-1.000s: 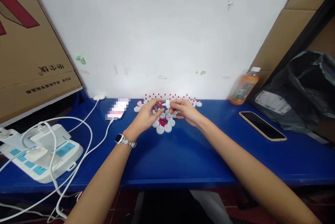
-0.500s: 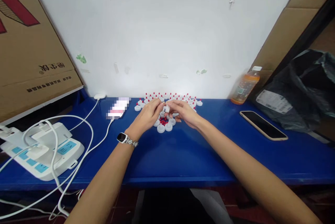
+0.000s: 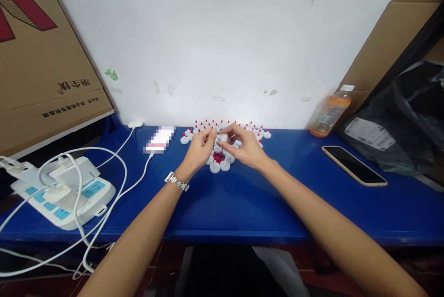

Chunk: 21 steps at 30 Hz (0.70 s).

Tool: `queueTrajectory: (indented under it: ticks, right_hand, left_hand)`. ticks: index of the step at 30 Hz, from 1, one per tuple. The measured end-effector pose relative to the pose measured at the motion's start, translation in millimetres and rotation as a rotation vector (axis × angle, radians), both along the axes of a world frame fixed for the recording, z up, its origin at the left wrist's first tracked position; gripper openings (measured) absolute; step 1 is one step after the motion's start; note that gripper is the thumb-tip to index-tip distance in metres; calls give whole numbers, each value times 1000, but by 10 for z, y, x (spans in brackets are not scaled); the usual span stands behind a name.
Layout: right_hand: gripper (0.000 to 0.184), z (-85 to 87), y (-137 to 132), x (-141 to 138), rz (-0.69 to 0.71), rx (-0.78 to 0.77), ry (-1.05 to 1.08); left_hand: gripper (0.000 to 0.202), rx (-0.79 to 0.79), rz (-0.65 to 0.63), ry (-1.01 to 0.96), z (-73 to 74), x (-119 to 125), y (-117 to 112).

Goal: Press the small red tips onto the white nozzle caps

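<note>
My right hand holds a white nozzle cap between thumb and fingers, tilted toward the left hand. Close beside it, my left hand pinches thumb and forefinger together; what lies between them is too small to make out. Below the hands, several white caps form a ring around a little pile of small red tips. Behind the hands stand many more white caps with red tips on top, partly hidden by my fingers.
A blue table meets a white wall. On the left are a power strip with looping white cables and a phone with a lit screen. To the right are an orange drink bottle, a dark phone and a black plastic bag.
My left wrist has turned, so the bracelet shows instead of the watch face. My right hand has opened out around the white cap, and the two hands sit slightly farther apart. The view has shifted a little.
</note>
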State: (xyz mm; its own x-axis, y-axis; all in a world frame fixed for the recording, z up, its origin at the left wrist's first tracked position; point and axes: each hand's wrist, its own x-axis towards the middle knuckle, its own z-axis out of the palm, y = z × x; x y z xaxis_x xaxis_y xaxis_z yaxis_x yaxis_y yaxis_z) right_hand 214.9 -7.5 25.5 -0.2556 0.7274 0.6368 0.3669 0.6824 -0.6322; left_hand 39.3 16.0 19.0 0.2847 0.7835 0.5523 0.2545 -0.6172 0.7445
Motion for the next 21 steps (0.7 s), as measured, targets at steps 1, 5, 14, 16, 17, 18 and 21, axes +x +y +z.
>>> queueTrajectory:
  ticks: [1,5,14,16,17,18,21]
  right_hand:
    - [23,-6,-5,-9,-33,75,-57]
    - [16,-16,14,-27,-86,317,-230]
    - [21,-58,-42,-66,-62,155,-140]
    - [22,-53,-64,-74,-33,109,-139]
    - [22,-42,-67,-73,-25,122,-151]
    - [22,-27,-63,-65,-22,157,-171]
    - [15,42,-24,24,-64,305,-242]
  left_hand:
    - [42,-13,24,-21,-2,18,3]
    - [43,-100,154,-48,30,76,-9]
    - [32,104,82,290,113,-122,-28]
    - [31,163,22,361,118,-152,-20]
    - [32,179,5,378,122,-157,-14]
    - [32,185,2,378,126,-161,-6]
    - [36,150,107,217,149,-202,44]
